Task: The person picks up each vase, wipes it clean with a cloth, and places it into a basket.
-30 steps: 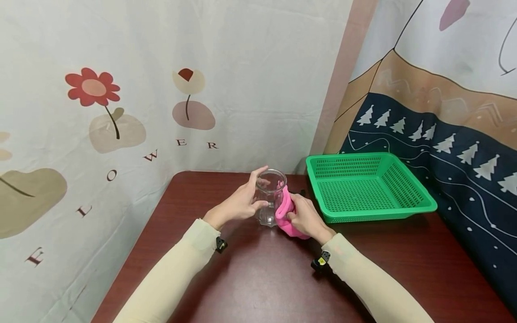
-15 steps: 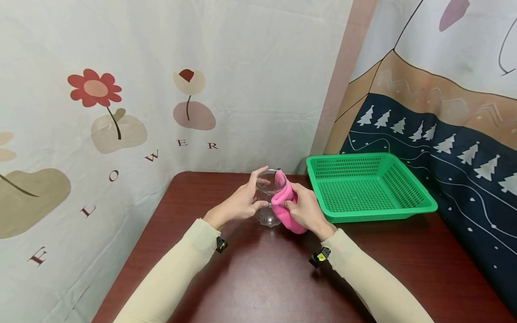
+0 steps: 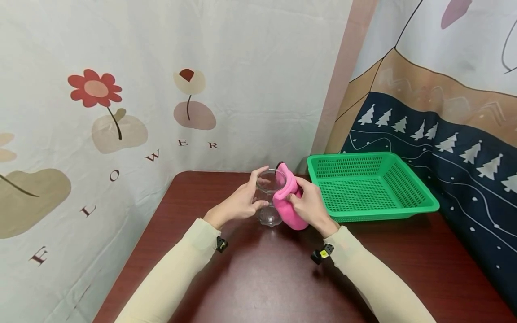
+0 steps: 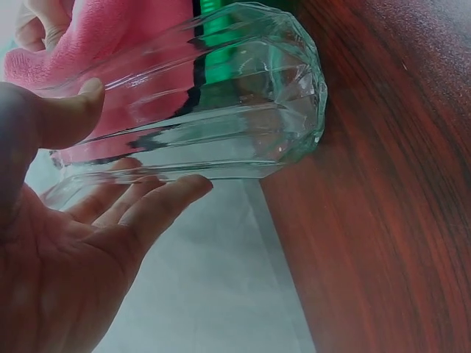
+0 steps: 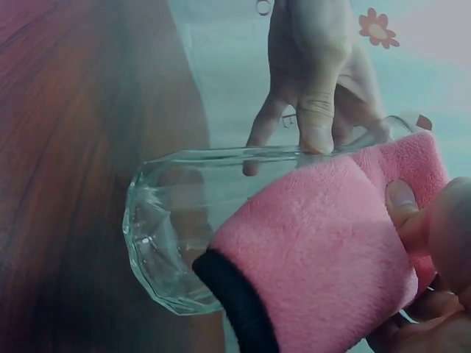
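Note:
A clear, faceted glass jar (image 3: pixel 269 216) stands upright in front of me, its open rim on top. My left hand (image 3: pixel 239 200) holds it from the left, thumb on the near side and fingers round the far side, as the left wrist view shows with the jar (image 4: pixel 243 110) sideways. In my right hand (image 3: pixel 310 204) is a folded pink cloth (image 3: pixel 291 215) with a black edge, pinched between thumb and fingers. The cloth (image 5: pixel 316 243) overlaps the jar's right side, and its top corner pokes above the rim. The right hand's other fingers are partly hidden behind the cloth.
A green plastic basket (image 3: pixel 375 211) with latticed walls stands at the back right, close beyond my right hand. The dark red wooden table (image 3: pixel 258 278) ends at a printed curtain (image 3: pixel 258 89) behind the jar.
My right hand has moved the cloth upward along the jar's right side, and the cloth's top corner now rises above the rim. The left hand and the jar have stayed in place.

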`<act>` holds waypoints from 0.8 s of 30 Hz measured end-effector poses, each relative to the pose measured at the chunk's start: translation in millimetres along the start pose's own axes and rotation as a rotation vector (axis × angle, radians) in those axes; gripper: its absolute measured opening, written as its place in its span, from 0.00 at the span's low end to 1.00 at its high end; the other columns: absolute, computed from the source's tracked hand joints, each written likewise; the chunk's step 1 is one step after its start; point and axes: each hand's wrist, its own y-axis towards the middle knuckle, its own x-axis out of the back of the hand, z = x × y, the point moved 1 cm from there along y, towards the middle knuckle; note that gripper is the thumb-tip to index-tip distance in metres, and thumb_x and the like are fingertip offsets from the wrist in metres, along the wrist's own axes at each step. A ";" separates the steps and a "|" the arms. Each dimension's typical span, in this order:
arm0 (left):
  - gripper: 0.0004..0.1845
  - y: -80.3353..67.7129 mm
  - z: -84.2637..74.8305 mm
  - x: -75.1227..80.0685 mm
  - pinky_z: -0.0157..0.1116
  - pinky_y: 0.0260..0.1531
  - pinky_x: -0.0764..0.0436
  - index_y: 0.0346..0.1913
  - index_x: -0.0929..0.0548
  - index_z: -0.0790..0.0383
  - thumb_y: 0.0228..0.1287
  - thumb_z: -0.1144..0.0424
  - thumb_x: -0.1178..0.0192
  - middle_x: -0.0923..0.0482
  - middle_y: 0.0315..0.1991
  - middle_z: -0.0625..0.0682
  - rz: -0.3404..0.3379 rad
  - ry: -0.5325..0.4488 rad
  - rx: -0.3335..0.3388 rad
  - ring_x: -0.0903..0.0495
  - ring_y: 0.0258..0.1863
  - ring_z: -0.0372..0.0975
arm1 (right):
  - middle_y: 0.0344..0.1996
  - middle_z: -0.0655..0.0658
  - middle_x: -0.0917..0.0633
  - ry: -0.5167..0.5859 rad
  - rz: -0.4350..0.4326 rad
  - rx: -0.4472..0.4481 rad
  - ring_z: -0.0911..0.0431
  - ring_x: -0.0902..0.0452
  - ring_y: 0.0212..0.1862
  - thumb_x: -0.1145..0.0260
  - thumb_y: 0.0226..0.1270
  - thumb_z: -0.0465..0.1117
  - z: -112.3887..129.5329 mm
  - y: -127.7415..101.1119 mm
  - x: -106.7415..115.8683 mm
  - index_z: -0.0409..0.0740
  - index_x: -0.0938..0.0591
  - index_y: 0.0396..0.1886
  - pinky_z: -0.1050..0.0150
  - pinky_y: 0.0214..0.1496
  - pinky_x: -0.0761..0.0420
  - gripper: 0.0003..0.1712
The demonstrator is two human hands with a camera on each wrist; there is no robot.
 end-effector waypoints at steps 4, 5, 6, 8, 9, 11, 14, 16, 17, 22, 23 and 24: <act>0.57 -1.1 0.6 0.8 0.51 0.65 0.09 0.95 0.56 0.56 0.80 0.70 0.26 0.19 0.77 0.64 0.002 0.017 0.001 0.11 0.68 0.53 | 0.46 0.36 0.04 0.016 -0.021 0.005 0.49 0.18 0.41 0.23 0.71 0.27 3.3 -0.4 6.3 0.37 0.08 0.66 0.65 0.42 0.20 0.24; 0.57 -1.4 0.4 1.2 0.50 0.63 0.09 0.95 0.55 0.56 0.80 0.70 0.26 0.19 0.77 0.63 0.003 0.019 0.002 0.11 0.67 0.52 | 0.45 0.36 0.04 0.018 -0.025 0.003 0.48 0.18 0.41 0.23 0.72 0.28 4.1 -0.7 7.8 0.37 0.08 0.65 0.65 0.42 0.20 0.22; 0.57 -1.7 0.3 1.5 0.50 0.61 0.10 0.95 0.55 0.56 0.79 0.70 0.26 0.18 0.78 0.63 0.003 0.022 0.003 0.10 0.66 0.52 | 0.45 0.37 0.04 0.020 -0.029 0.001 0.48 0.18 0.41 0.23 0.72 0.28 4.8 -0.9 9.3 0.37 0.08 0.64 0.65 0.42 0.20 0.21; 0.57 -2.2 -0.3 2.2 0.50 0.61 0.11 0.95 0.55 0.55 0.79 0.69 0.25 0.18 0.78 0.63 0.003 0.022 0.006 0.10 0.67 0.52 | 0.47 0.36 0.04 0.025 -0.036 0.000 0.47 0.17 0.42 0.22 0.73 0.29 5.7 -1.2 11.8 0.37 0.08 0.64 0.65 0.43 0.19 0.21; 0.57 -2.5 -0.5 2.5 0.50 0.62 0.11 0.95 0.55 0.54 0.79 0.69 0.25 0.18 0.78 0.62 0.003 0.019 0.008 0.10 0.68 0.52 | 0.48 0.36 0.04 0.022 -0.042 0.003 0.47 0.17 0.43 0.22 0.74 0.29 5.6 -1.0 13.0 0.37 0.08 0.65 0.65 0.44 0.19 0.21; 0.57 -2.6 -0.6 2.9 0.51 0.64 0.10 0.95 0.55 0.52 0.79 0.70 0.26 0.18 0.78 0.62 0.002 0.011 0.013 0.11 0.69 0.52 | 0.51 0.35 0.04 0.017 -0.051 0.005 0.46 0.16 0.44 0.22 0.74 0.29 6.1 -0.6 15.2 0.36 0.08 0.65 0.65 0.45 0.19 0.22; 0.57 -3.0 -0.5 3.0 0.54 0.68 0.09 0.95 0.55 0.51 0.79 0.70 0.26 0.18 0.79 0.63 0.000 -0.014 0.018 0.11 0.71 0.53 | 0.51 0.34 0.04 0.012 -0.056 0.010 0.45 0.16 0.44 0.21 0.74 0.28 6.6 -0.1 18.0 0.36 0.08 0.65 0.64 0.44 0.20 0.21; 0.57 -2.9 -0.6 2.9 0.56 0.70 0.10 0.95 0.54 0.50 0.78 0.71 0.26 0.18 0.79 0.63 -0.004 -0.036 0.022 0.12 0.73 0.54 | 0.51 0.34 0.04 0.008 -0.053 0.010 0.45 0.16 0.44 0.21 0.74 0.29 6.1 -0.1 19.2 0.36 0.08 0.64 0.64 0.43 0.20 0.21; 0.58 -2.6 -0.7 2.7 0.56 0.71 0.10 0.95 0.54 0.50 0.77 0.71 0.26 0.19 0.79 0.63 -0.006 -0.045 0.023 0.12 0.73 0.54 | 0.50 0.34 0.04 0.010 -0.051 0.010 0.46 0.16 0.44 0.21 0.74 0.29 5.5 -0.2 19.7 0.36 0.08 0.63 0.65 0.43 0.20 0.20; 0.59 -1.8 -2.7 1.6 0.56 0.70 0.09 0.96 0.52 0.49 0.74 0.68 0.23 0.21 0.81 0.64 -0.031 -0.054 0.027 0.15 0.76 0.54 | 0.45 0.34 0.05 0.008 -0.054 0.008 0.46 0.18 0.42 0.21 0.75 0.29 3.8 -0.4 23.2 0.36 0.07 0.60 0.66 0.41 0.22 0.16; 0.60 -1.8 -3.5 1.4 0.56 0.69 0.09 0.96 0.51 0.50 0.73 0.67 0.22 0.22 0.82 0.64 -0.044 -0.050 0.027 0.16 0.77 0.55 | 0.44 0.34 0.05 0.008 -0.054 0.006 0.46 0.18 0.42 0.21 0.75 0.29 3.7 -0.1 24.2 0.36 0.07 0.59 0.66 0.41 0.22 0.16; 0.61 -1.7 -4.5 1.0 0.57 0.69 0.10 0.96 0.50 0.51 0.72 0.65 0.20 0.23 0.82 0.65 -0.060 -0.040 0.026 0.17 0.78 0.55 | 0.45 0.34 0.05 0.007 -0.055 0.004 0.46 0.18 0.42 0.21 0.75 0.30 4.0 0.2 25.4 0.36 0.07 0.60 0.66 0.41 0.22 0.16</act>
